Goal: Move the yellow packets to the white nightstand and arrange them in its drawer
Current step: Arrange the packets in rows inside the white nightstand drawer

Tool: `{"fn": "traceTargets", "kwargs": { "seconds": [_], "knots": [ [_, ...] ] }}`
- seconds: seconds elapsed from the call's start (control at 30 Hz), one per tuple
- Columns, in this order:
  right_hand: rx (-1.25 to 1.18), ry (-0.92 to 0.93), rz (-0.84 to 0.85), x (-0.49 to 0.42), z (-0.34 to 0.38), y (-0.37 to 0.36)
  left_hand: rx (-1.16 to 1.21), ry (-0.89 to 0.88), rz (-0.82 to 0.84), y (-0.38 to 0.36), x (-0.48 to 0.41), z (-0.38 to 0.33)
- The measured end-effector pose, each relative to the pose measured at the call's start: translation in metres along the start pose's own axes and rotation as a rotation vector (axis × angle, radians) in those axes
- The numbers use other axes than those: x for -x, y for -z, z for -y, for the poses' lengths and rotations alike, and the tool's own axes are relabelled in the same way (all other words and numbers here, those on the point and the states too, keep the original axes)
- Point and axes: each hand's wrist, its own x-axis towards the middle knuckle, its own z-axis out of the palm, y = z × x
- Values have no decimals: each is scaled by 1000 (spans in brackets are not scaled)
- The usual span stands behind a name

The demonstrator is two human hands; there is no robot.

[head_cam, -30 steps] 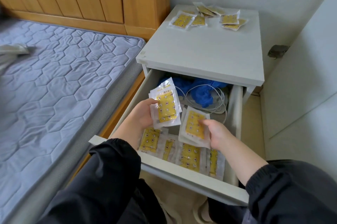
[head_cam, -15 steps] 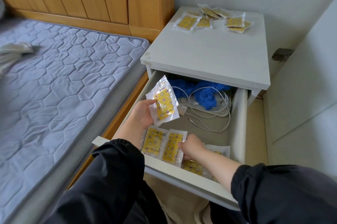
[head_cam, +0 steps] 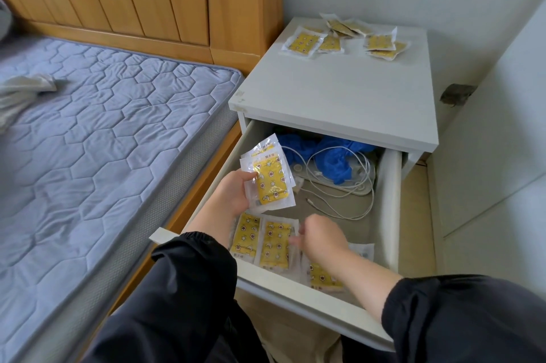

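Yellow packets (head_cam: 271, 185) are being gripped, stacked, by the left hand (head_cam: 233, 194); the blurred right hand (head_cam: 322, 240) is covering others at the drawer (head_cam: 390, 203) front edge, its grip impossible to tell.

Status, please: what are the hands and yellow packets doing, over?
Left hand holds packet stack. Right hand at row in drawer, grip unclear. More packets on nightstand. Cable, blue cloth at back, clear of row.

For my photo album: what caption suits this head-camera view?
Over the open drawer, the left hand grips several yellow packets; the right hand reaches to packets laid inside.
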Motion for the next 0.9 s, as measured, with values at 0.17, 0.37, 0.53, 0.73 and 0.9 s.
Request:
{"fn": "traceTargets", "kwargs": {
  "seconds": [0.17,0.37,0.53,0.73,0.9],
  "knots": [
    [-558,18,-422,-8,-26,37,-371,-110,2,-4,-5,7],
    [-423,168,-203,-32,-27,68,-1058,-158,102,-24,-1,23],
    [-224,205,68,-38,-18,84,-1162,-182,113,-28,0,27],
    [-165,140,50,-38,-12,91,-1138,-238,96,-31,-1,28],
    [-291,73,10,-40,-29,102,-1029,-187,147,-27,-3,28]
  ]
}}
